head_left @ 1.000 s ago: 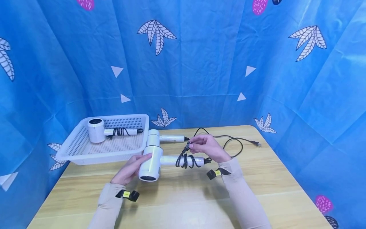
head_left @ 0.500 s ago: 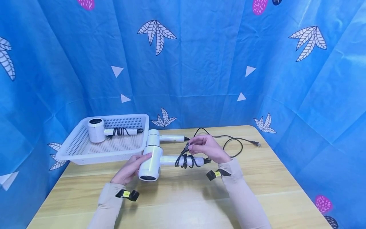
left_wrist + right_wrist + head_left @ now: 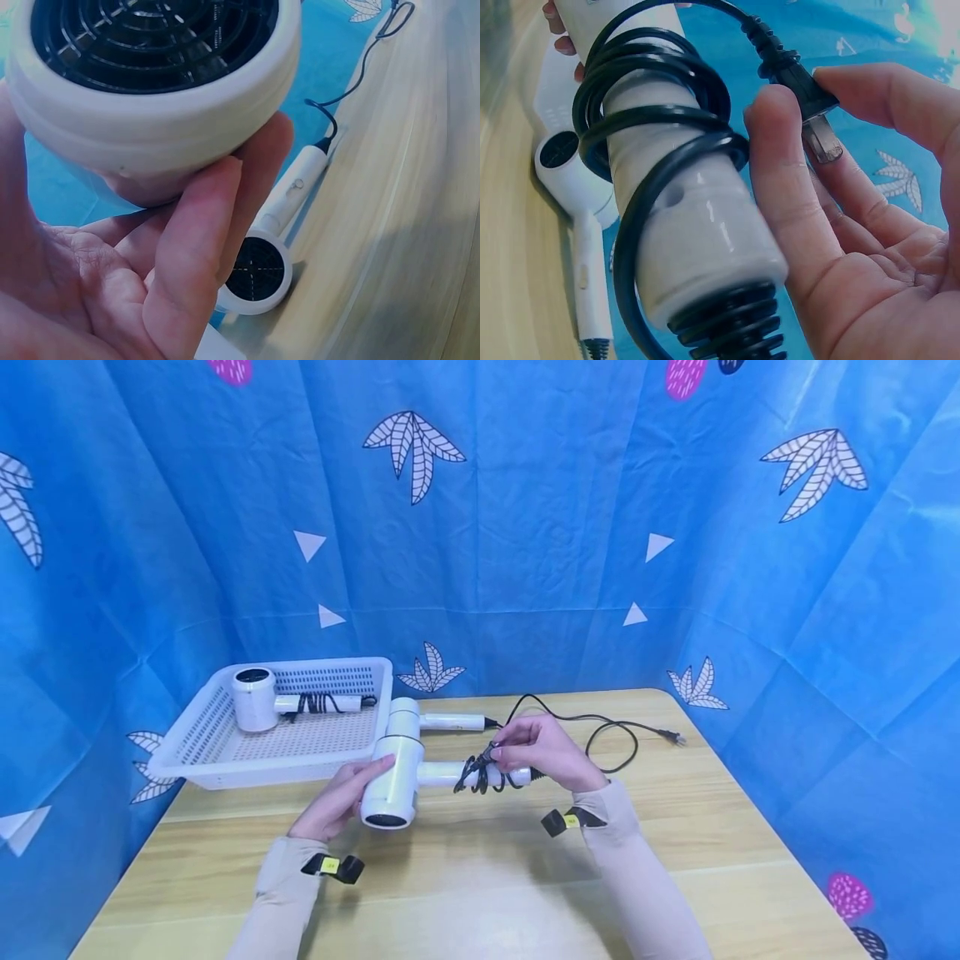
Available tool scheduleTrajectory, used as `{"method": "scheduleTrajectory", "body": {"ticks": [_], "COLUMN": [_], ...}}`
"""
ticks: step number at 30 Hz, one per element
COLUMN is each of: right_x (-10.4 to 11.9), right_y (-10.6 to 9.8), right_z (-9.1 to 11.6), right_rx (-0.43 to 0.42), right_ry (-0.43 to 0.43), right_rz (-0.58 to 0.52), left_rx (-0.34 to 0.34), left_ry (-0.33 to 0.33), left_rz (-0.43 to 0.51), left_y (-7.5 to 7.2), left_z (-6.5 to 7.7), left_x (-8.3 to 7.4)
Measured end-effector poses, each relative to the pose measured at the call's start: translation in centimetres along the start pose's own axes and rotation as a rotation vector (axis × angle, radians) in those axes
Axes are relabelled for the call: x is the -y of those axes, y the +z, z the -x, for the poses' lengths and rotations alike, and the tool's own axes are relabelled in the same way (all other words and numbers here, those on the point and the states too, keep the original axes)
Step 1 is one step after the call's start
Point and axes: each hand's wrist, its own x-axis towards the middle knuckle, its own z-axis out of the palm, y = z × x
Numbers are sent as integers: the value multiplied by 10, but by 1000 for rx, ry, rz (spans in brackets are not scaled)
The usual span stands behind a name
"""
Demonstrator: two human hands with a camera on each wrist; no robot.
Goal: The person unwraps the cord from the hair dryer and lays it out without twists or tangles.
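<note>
Holding the white hair dryer (image 3: 392,785) up over the bench (image 3: 480,877), the left hand (image 3: 337,797) curls round its head, while the right hand (image 3: 543,752) pinches the plug (image 3: 802,86) beside the wrapped handle.

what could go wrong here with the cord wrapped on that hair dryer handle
The plug is only pinched in the right hand, not tucked in, so the cord coils on the handle may spring loose once it is let go. The left hand holds the held hair dryer by its head alone, so it might tip. The second dryer's loose cord lies close and could snag.
</note>
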Motion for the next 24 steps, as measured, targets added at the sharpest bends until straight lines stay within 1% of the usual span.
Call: {"method": "scheduleTrajectory", "body": {"ticks": [10, 17, 24], "right_x": [4, 4, 4], "right_y": [5, 9, 10], "right_z": [3, 4, 4], "right_rx": [20, 40, 60], "right_ry": [1, 35, 34], "right_rz": [15, 58, 39], "left_rx": [-35, -74, -92], "left_ry": [-15, -17, -16], "left_rz": [-12, -23, -18], "left_y": [-1, -2, -5], "left_z": [-1, 0, -2], "left_x": [0, 0, -2]}}
